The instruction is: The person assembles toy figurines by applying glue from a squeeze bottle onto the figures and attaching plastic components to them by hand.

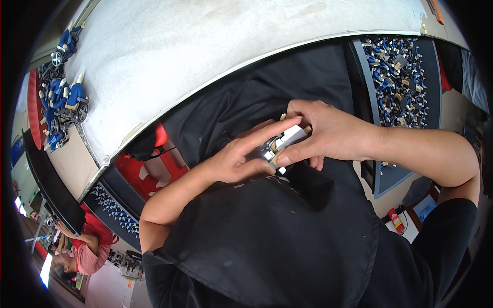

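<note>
Over the black apron on my lap, both hands hold a small plastic toy piece point(294, 135) with white, black and tan parts. My left hand point(237, 158) grips it from the left, thumb below and fingers stretched along its far side. My right hand point(333, 132) pinches the right end between thumb and curled fingers. Much of the piece is hidden by the fingers, so its exact kind cannot be made out. Several blue toy figures on wheeled vehicles point(77, 97) stand in a cluster at the table's left end.
A white-topped table point(215, 38) curves across the far side. To the right, a grey bin point(433, 87) holds many small blue, tan and black pieces; another bin point(119, 186) with blue pieces sits left. A person in red point(91, 251) works at far left. A fire extinguisher point(395, 220) stands lower right.
</note>
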Demonstrator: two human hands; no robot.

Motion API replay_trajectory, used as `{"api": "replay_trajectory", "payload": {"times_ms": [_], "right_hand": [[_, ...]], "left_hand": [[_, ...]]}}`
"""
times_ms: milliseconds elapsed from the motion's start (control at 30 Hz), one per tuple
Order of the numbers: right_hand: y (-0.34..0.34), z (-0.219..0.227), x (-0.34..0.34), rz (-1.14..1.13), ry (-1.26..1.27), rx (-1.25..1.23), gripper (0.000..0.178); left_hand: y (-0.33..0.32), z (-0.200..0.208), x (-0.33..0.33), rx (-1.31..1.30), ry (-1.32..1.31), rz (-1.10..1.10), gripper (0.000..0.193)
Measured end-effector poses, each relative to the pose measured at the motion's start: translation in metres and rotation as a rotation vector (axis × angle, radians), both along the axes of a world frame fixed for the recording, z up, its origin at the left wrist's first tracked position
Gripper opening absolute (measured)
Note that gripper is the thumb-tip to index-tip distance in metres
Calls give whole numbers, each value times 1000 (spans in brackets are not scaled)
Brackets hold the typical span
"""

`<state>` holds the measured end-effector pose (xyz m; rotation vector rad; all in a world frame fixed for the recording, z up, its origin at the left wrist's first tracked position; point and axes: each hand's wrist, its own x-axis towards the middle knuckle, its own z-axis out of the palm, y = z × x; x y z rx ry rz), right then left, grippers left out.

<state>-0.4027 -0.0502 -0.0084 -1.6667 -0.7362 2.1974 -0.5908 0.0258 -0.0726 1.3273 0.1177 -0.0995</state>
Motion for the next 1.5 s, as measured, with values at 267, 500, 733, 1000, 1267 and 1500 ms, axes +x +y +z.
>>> {"api": "replay_trajectory", "payload": {"times_ms": [267,500,733,1000,1267,1500], "right_hand": [[2,0,0,29,-6,1,43],[1,-2,1,28,5,17,43],[2,-3,8,-81,153,5,35],[0,-4,9,-37,43,197,39],[0,-2,4,35,-96,227,43],[-1,-9,1,5,-94,216,43]], "left_hand": [[-2,-2,-1,163,-182,82,72],[-2,-1,0,162,-161,69,72],[0,-1,0,247,-251,122,75],[-2,-4,-1,197,-243,173,75],[-4,-6,1,227,-241,170,73],[-7,-9,1,221,-233,203,70]]}}
